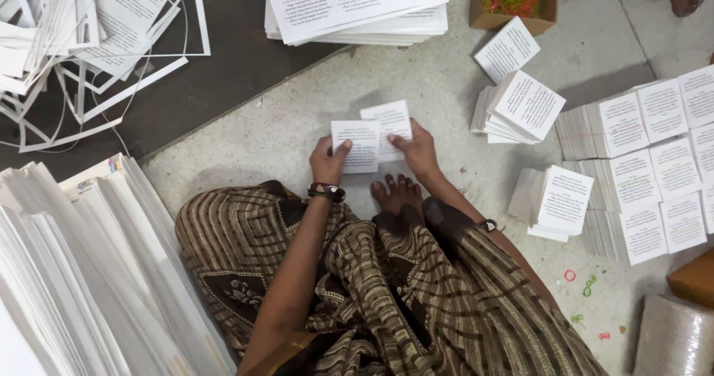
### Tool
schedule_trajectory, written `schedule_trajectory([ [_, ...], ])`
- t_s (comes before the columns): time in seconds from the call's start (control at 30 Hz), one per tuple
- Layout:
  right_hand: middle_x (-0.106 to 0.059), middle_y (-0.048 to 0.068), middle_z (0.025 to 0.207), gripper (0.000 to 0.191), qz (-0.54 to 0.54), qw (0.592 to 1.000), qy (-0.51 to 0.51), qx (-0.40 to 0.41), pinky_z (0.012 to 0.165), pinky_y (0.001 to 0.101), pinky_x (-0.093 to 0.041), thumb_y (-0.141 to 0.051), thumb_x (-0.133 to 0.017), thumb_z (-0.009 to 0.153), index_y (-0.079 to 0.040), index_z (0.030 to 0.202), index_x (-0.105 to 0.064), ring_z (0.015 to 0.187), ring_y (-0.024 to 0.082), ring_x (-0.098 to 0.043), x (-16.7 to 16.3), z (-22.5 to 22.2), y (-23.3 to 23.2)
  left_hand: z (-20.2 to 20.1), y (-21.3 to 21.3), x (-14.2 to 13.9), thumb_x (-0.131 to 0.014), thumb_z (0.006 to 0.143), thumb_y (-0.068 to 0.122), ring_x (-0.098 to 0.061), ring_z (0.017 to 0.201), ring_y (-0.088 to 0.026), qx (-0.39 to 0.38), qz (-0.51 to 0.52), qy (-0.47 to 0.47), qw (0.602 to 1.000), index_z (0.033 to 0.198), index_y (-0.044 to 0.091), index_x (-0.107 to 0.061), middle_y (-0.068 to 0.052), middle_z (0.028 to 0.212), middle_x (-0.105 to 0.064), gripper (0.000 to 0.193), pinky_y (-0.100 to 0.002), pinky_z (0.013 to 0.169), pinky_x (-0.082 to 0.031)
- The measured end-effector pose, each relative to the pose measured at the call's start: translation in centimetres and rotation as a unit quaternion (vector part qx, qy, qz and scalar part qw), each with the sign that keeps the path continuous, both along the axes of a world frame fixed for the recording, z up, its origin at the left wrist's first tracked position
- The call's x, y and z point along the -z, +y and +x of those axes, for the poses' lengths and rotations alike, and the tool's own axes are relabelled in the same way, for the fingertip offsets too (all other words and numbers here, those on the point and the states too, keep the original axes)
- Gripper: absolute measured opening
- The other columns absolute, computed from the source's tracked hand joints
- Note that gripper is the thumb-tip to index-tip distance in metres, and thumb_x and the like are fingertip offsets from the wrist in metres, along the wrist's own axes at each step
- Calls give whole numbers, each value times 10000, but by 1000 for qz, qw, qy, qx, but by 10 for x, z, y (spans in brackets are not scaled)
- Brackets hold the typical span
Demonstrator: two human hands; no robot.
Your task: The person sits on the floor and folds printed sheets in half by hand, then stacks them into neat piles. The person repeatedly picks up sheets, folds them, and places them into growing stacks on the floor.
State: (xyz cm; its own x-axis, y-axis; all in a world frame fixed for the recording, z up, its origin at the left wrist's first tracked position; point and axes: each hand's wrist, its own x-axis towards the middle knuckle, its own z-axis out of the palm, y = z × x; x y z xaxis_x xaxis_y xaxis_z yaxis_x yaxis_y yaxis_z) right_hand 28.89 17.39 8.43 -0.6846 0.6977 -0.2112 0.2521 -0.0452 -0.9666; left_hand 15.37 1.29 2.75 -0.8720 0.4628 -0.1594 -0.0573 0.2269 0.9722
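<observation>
Over the floor, left hand (328,160) and right hand (416,149) grip printed slips (357,145).

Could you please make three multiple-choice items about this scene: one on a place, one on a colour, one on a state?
1. Where is the cardboard box of rubber bands?
A. top right
B. bottom left
C. on the person's lap

2. What colour are the small printed sheets in the hands?
A. yellow
B. white
C. blue

3. What is the left hand doing?
A. resting empty
B. holding scissors
C. gripping a sheet

Answers:
1 A, the box sits near the top right corner.
2 B, the paper is white with dark print.
3 C, its thumb presses on the sheet, while the right hand holds another.
</observation>
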Motion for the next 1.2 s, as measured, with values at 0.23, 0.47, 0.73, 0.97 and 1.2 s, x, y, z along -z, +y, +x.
schedule_trajectory([
  [0.23,-715,117,1152,262,-267,932,211,127,943,377,-551,-66,-682,961,-16,1211,-622,1040,206,-691,-26,14,31,-18,2,-4,-719,968,177,-676,862,-141,-75,219,-281,931,1172,-71,-710,-80,1020,-749,322,-296,746,-551],
  [0.47,-748,123,1104,257,-91,995,-27,-26,926,327,-558,-81,-704,923,-12,1165,-654,1006,188,-703,-36,-14,-8,1,5,-17,-613,1056,263,-664,928,-123,63,133,-191,971,1213,-55,-720,-83,1052,-756,370,-276,839,-538],
  [0.73,-745,99,1082,386,-180,968,155,79,926,325,-584,47,-696,830,-54,1189,-595,1003,173,-717,-72,-16,19,2,0,-47,-808,839,222,-714,938,-152,275,114,-9,955,1161,-45,-699,-107,1067,-734,432,-288,838,-593],
  [0.97,-746,138,1087,225,-81,984,147,60,944,341,-591,41,-715,896,0,1108,-653,1007,206,-727,-85,-1,16,20,4,-57,-738,951,237,-697,682,-168,207,-6,-59,977,1036,-18,-790,-86,761,-751,273,-301,630,-531],
  [1.2,-759,94,1121,128,351,898,170,-201,916,368,-590,-39,-748,885,-80,960,-652,1117,280,-738,-65,1,-28,9,-4,-4,-539,1002,100,-735,784,-154,95,161,-300,935,1121,-46,-704,-97,957,-767,251,-312,667,-591],
])
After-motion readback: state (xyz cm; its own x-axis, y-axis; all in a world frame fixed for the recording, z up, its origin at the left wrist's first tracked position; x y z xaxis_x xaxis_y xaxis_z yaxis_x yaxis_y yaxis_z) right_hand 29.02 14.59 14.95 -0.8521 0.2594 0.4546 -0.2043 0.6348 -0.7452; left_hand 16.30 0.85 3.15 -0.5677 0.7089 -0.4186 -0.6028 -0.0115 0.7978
